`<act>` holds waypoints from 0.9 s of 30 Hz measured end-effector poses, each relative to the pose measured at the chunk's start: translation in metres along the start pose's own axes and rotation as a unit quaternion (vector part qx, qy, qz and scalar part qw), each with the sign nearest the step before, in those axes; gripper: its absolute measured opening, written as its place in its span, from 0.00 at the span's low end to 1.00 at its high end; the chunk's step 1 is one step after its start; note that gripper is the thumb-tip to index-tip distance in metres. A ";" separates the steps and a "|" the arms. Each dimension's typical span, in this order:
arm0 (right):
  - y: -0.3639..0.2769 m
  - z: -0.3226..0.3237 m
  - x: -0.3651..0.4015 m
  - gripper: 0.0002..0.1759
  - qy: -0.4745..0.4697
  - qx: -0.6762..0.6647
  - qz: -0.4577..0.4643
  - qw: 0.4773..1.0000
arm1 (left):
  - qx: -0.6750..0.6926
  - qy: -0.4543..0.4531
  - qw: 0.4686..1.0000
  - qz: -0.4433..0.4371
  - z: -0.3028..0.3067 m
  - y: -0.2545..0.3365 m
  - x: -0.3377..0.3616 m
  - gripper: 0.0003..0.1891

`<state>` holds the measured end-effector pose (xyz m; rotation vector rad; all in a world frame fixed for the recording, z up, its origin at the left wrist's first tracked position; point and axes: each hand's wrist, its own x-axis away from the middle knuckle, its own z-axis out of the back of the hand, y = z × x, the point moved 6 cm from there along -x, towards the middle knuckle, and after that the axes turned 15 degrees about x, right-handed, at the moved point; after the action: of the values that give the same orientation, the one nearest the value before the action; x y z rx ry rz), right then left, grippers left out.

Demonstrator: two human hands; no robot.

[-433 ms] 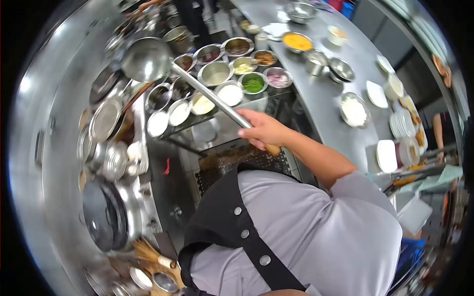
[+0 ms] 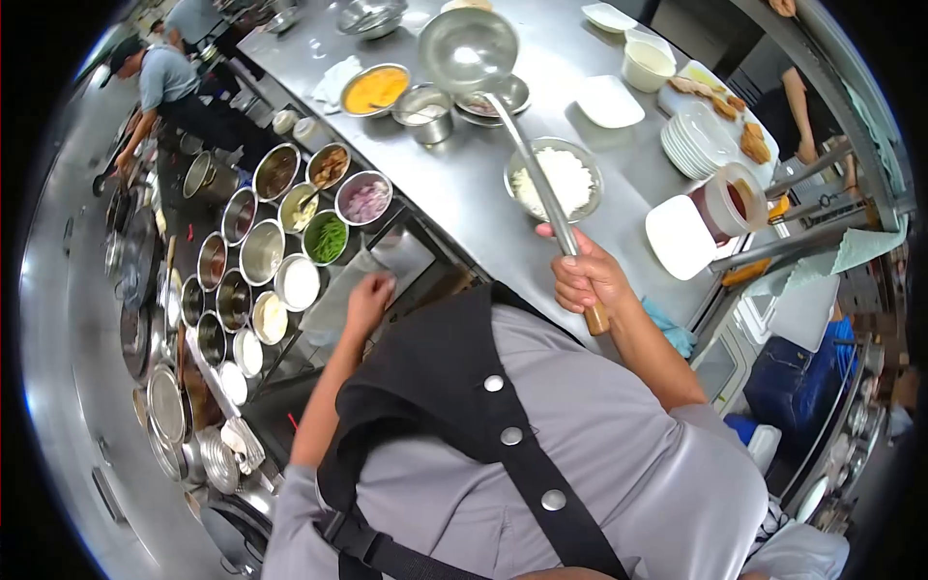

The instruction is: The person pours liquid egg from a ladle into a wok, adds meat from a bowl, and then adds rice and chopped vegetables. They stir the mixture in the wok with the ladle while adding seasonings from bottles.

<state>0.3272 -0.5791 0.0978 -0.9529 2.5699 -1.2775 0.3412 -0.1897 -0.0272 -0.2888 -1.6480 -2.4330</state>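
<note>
In my right hand (image 2: pixel 592 275) is a long-handled ladle (image 2: pixel 471 50), gripped near the wooden end of its handle. The ladle's round metal bowl is raised over the steel counter (image 2: pixel 440 188), and its shaft crosses in front of a bowl of white shreds (image 2: pixel 570 184). My left hand (image 2: pixel 369 302) is closed, with its fingers curled, in front of the ingredient pots. Beside it is a greyish sheet-like thing (image 2: pixel 333 295); whether the fingers hold it I cannot make out. Close by are pots of chopped greens (image 2: pixel 327 238), pink-purple pieces (image 2: pixel 365 199) and white contents (image 2: pixel 298 282).
On the counter are a bowl of orange liquid (image 2: pixel 377 90), white dishes (image 2: pixel 611 101), stacked plates (image 2: pixel 698 143) and a tub of dark red sauce (image 2: pixel 730 201). Pans (image 2: pixel 166 404) line the stove side at left. Another person (image 2: pixel 174 82) bends over the far stove.
My view has turned right towards the counter. The ladle, still in my right hand, has swung from the stove side to over the counter. My left hand has come into view.
</note>
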 end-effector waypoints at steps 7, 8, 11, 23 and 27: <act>-0.015 0.038 0.085 0.32 0.148 -0.014 0.128 0.981 | 0.315 -0.053 0.947 0.042 -0.127 0.182 -0.187 0.12; -0.013 0.040 0.098 0.32 0.175 -0.015 0.148 0.973 | 0.381 -0.023 0.918 0.109 -0.142 0.192 -0.205 0.11; -0.010 0.041 0.119 0.33 0.221 -0.001 0.152 0.963 | 0.441 0.035 0.878 0.183 -0.169 0.190 -0.238 0.10; -0.064 0.001 -0.004 0.30 0.180 0.136 0.046 0.973 | 0.532 -0.018 0.840 0.101 -0.149 0.209 -0.200 0.11; -0.092 -0.020 -0.089 0.26 0.182 0.298 -0.025 0.937 | 0.541 -0.095 0.828 0.111 -0.109 0.184 -0.146 0.10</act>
<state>0.4349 -0.5549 0.1650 -0.7024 2.1319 -2.2444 0.5242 -0.3512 0.0590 -0.4817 -2.5644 -1.0220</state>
